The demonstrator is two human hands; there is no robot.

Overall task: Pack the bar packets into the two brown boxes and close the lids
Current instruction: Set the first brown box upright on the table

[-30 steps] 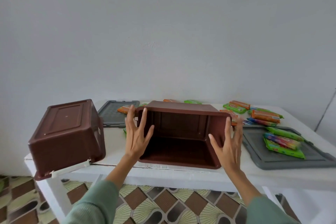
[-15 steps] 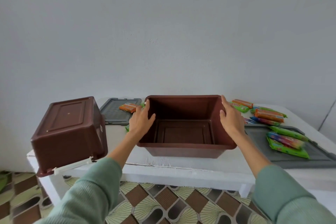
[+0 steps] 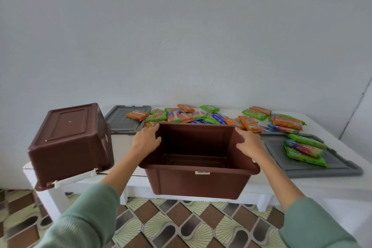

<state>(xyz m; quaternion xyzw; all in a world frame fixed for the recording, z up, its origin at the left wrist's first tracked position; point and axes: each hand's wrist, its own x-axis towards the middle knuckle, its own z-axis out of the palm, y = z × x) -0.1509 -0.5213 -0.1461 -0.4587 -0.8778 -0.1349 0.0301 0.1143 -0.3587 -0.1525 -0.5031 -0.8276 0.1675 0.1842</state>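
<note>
Fingers [image 3: 153,129] of the left hand [image 3: 146,141] and right hand [image 3: 251,144] are curled over the side rims of an open brown rectangular plastic box [image 3: 199,181], held upright between them. Colourful foil bar packets [image 3: 181,116] are scattered on the white desk [image 3: 314,182] just beyond the fingers.

Box turned upright and drawn forward

A second ago the box [image 3: 199,181] lay on its side, mouth toward the person, flat palms against its walls. Now it is mouth up, the left hand [image 3: 145,141] and right hand [image 3: 251,143] gripping its side rims, and it hangs past the table's [image 3: 302,185] front edge, uncovering packets [image 3: 181,116] behind.
</note>
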